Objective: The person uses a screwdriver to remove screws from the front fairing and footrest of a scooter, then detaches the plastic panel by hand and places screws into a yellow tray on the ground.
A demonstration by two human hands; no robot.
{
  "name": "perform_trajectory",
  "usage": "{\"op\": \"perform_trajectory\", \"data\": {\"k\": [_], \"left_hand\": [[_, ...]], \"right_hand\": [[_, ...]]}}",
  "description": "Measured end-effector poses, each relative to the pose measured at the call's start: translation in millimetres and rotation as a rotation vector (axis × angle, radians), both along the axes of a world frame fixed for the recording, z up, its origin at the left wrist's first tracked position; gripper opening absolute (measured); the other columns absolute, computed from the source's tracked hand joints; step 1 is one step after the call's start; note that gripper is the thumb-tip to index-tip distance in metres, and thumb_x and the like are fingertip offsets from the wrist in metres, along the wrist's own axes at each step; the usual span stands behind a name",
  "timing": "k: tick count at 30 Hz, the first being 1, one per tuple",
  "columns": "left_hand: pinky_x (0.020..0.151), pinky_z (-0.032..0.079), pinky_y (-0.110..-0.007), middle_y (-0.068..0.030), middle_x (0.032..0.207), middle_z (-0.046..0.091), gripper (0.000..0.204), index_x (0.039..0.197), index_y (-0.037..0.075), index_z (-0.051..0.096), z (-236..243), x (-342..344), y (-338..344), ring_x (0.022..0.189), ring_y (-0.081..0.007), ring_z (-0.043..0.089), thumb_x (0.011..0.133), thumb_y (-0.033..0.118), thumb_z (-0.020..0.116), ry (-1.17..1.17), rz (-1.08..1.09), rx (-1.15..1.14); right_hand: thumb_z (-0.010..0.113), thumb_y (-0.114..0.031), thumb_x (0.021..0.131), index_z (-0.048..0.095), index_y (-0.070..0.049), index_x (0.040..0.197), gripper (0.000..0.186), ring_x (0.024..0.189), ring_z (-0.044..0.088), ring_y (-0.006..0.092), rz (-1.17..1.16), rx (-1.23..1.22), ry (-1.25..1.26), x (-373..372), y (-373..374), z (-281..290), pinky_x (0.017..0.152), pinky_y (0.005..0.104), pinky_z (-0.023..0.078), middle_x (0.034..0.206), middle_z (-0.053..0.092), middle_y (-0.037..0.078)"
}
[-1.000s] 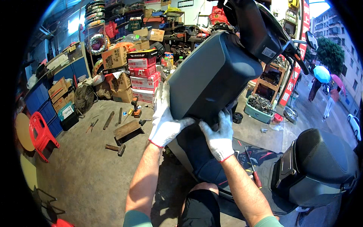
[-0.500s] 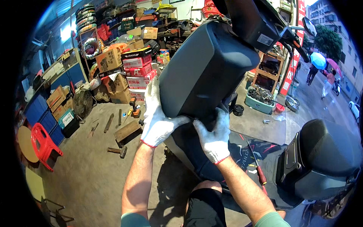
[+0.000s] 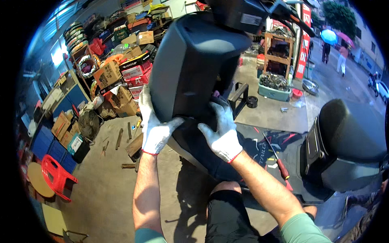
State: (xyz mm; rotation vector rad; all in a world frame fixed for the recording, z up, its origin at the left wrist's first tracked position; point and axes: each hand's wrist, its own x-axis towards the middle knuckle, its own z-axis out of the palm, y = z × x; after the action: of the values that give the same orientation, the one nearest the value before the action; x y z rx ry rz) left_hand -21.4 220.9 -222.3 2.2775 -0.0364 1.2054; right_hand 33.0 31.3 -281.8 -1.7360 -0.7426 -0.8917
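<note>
In front of me stands a motor scooter's large dark grey front panel (image 3: 166, 69), below the handlebar section (image 3: 239, 18). My left hand (image 3: 156, 131), in a white work glove, wraps the panel's lower left edge, fingers behind it and thumb across the bottom. At the lower right edge, my gloved right hand (image 3: 223, 135) has its fingers curled round the side; its thumb points inward, near the bottom edge. What the fingertips touch is hidden. A red-handled screwdriver (image 3: 282, 169) lies on the scooter's footboard (image 3: 255, 143), with the black seat (image 3: 352, 137) to the right.
A wooden block (image 3: 135, 148) and several tools lie on the floor at left, near a red plastic chair (image 3: 56, 174). Stacked cardboard boxes (image 3: 107, 75) stand behind. At right are a green tub of parts (image 3: 275, 92) and a black metal frame (image 3: 239, 97). People with umbrellas walk outside.
My view has shifted, so the panel and both hands sit further left in the picture. My right thumb has moved away from my left thumb, and the gap between them is wider.
</note>
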Motion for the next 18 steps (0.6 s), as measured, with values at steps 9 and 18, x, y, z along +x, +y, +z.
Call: {"op": "perform_trajectory", "data": {"k": [9, 18], "left_hand": [[0.119, 0.026, -0.041, -0.0194, 0.152, 0.030, 0.112, 0.152, 0.002, 0.024, -11, 3, 0, 0.141, -0.0329, 0.032, 0.058, 0.006, 0.083, -0.072, -0.138, -0.016], [0.099, 0.042, -0.039, -0.0135, 0.121, 0.050, 0.059, 0.119, 0.003, 0.052, -47, -11, -33, 0.113, -0.0295, 0.052, 0.068, -0.002, 0.081, -0.330, 0.119, -0.032]], "right_hand": [[0.066, -0.002, 0.080, 0.062, -0.004, 0.115, 0.035, 0.111, 0.060, 0.0372, 0.131, 0.149, 0.315, -33, -21, -24, 0.096, 0.0409, 0.049, 0.117, 0.061, 0.018], [0.063, -0.002, 0.084, 0.064, 0.000, 0.112, 0.029, 0.108, 0.062, 0.0357, 0.212, 0.114, 0.314, -44, -10, 0, 0.094, 0.0379, 0.049, 0.112, 0.063, 0.019]]}}
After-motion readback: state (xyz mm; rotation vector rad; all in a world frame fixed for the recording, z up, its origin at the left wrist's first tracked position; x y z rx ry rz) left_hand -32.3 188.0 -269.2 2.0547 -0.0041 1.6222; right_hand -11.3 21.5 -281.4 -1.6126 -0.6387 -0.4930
